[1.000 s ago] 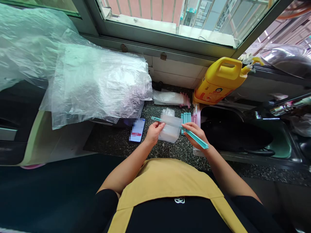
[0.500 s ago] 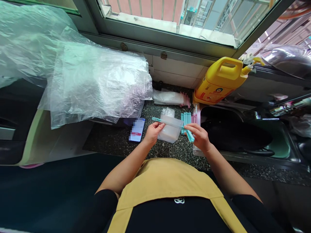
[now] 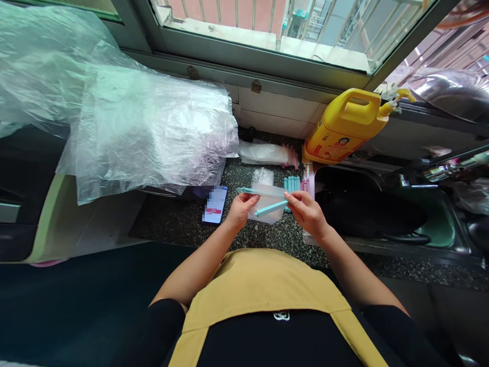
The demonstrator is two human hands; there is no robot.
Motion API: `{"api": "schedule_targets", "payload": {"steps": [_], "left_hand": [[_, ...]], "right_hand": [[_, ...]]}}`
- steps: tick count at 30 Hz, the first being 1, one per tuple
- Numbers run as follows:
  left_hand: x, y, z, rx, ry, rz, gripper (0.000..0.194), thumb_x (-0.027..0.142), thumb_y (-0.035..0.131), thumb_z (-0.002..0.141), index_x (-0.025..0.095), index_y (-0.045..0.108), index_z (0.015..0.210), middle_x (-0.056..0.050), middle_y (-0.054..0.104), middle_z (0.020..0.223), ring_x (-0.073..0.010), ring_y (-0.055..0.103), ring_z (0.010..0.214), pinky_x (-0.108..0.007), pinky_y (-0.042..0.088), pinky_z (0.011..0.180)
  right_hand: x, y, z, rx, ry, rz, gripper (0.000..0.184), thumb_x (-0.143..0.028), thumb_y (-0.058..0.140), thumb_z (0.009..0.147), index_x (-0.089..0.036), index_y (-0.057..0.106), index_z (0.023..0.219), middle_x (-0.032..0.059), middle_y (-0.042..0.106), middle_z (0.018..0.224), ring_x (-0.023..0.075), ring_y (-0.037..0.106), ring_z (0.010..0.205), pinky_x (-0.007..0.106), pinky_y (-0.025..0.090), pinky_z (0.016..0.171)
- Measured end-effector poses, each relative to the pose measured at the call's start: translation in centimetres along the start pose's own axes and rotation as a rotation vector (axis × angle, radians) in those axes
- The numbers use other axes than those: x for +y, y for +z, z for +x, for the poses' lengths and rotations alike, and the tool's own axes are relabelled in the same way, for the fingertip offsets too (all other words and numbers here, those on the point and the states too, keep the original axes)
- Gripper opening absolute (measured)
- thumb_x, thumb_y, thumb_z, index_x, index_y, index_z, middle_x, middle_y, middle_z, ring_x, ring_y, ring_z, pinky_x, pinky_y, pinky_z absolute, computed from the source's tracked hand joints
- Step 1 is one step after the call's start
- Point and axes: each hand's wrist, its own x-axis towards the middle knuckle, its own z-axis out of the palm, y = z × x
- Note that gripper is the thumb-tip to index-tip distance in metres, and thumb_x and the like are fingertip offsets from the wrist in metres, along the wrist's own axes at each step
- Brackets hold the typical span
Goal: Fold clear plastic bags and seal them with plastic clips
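The apron [image 3: 263,288] bears a white mark [image 3: 281,316] like a B; the jug [image 3: 338,133] and phone [image 3: 216,205] cannot be read.

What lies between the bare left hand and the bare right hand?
Head view: a translucent plastic bag and an open, slim teal plastic clip, between left hand and right hand.

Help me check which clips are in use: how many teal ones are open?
1: the teal clip at the translucent bag, between left hand and right hand. Others behind the right hand may be hidden.
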Motion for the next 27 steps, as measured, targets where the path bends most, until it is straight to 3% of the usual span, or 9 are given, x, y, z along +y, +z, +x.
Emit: {"api": "schedule_targets", "payload": {"steps": [10,27], "left_hand": [[-0.17,-0.05,0.05,-0.013,0.050,0.051,0.034,0.034,0.085,0.040,0.016,0.068,0.064,0.000,0.069,0.064,-0.0124,0.059,0.062,-0.026,0.046,0.066],[-0.27,-0.29,0.12,0.007,0.063,0.076,0.042,0.033,0.086,0.032,0.015,0.062,0.061,0.002,0.065,0.060,-0.0114,0.056,0.059,-0.024,0.043,0.066]], "right_hand": [[0.05,0.37,-0.42,0.032,0.028,0.023,0.039,-0.015,0.050,0.089,-0.023,0.055,0.127,0.0106,0.061,0.098,0.0156,0.063,0.085,0.028,0.057,0.070],[0.15,0.51,-0.39,0.058,-0.024,-0.047,0.032,-0.012,0.053,0.087,-0.022,0.063,0.115,0.0094,0.067,0.090,0.0162,0.065,0.078,0.029,0.057,0.064]]}}
